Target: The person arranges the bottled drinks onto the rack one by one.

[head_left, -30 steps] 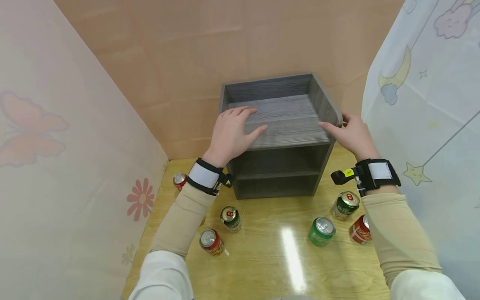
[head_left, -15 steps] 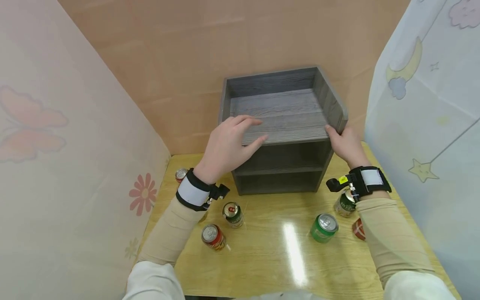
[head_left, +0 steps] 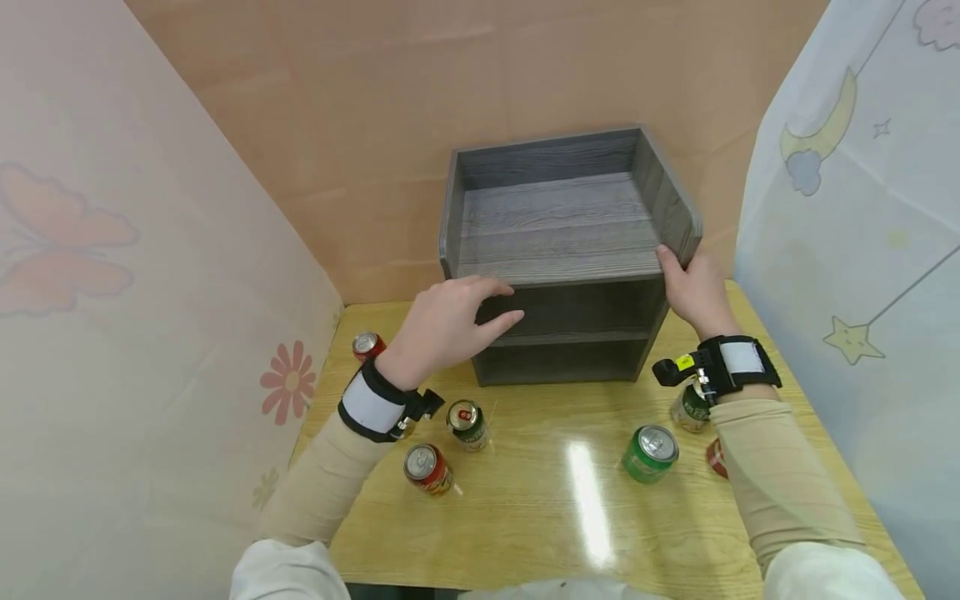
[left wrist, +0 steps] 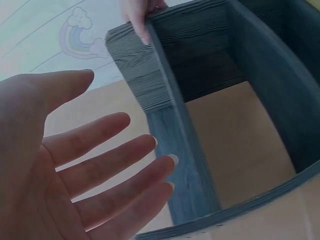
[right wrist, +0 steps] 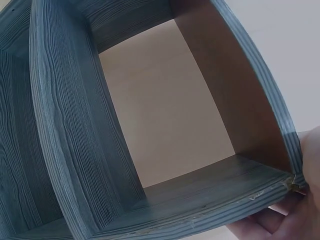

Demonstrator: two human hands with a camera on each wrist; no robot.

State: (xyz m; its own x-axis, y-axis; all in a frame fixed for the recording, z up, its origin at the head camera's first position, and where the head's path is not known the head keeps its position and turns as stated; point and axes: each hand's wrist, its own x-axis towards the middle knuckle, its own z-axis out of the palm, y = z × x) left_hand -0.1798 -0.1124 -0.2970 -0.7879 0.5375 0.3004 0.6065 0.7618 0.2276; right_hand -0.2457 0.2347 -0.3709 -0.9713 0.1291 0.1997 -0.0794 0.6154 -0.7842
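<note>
A grey wood-grain shelf unit stands on the table against the back, with a raised-edge top and two openings below. At its right front corner my right hand grips the side panel, the thumb on the top board and the fingers round the outside. The right wrist view shows this right hand at the corner of the frame. My left hand hovers before the unit's left front. In the left wrist view, the left hand has its fingers extended and holds nothing.
Left of the unit are a red can, a dark green can and another red can. On the right stand a bright green can, a dark green can and a partly hidden red can. Patterned curtains flank the table.
My left hand has moved down and toward me, away from the unit's top. The right hand has shifted slightly lower on the corner and now grips it.
</note>
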